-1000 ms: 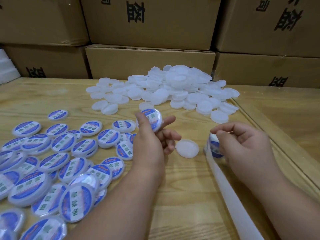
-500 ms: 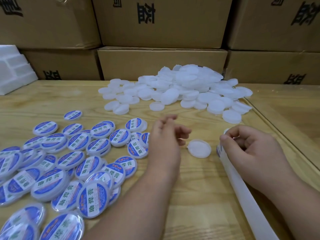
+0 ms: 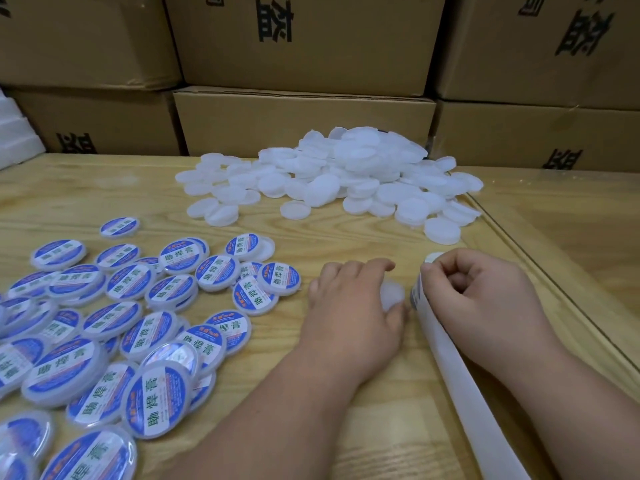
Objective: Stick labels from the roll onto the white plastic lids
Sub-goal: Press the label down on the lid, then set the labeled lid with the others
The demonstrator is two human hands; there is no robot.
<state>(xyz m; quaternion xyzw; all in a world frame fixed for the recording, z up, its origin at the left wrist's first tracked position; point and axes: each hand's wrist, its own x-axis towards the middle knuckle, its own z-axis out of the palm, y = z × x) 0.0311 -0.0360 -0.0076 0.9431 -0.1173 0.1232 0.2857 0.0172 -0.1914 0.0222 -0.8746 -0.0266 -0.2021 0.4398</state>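
A single plain white lid (image 3: 393, 295) lies on the wooden table, mostly covered by my left hand (image 3: 349, 306), whose fingers and thumb curl round it. My right hand (image 3: 478, 296) sits just to its right, fingers curled, pinching the label roll (image 3: 420, 289) at its top. The roll's empty white backing strip (image 3: 464, 386) trails toward the near edge. A heap of unlabelled white lids (image 3: 346, 181) lies at the back of the table. Labelled lids with blue stickers (image 3: 138, 317) spread over the left side.
Stacked cardboard boxes (image 3: 304, 123) wall off the back of the table. A white foam block (image 3: 17, 140) sits at the far left. A raised wooden strip (image 3: 540, 258) marks the table's edge on the right.
My left hand dropped the labelled lid onto the left pile, then moved right and came down on the plain lid. My right hand stayed on the label roll.
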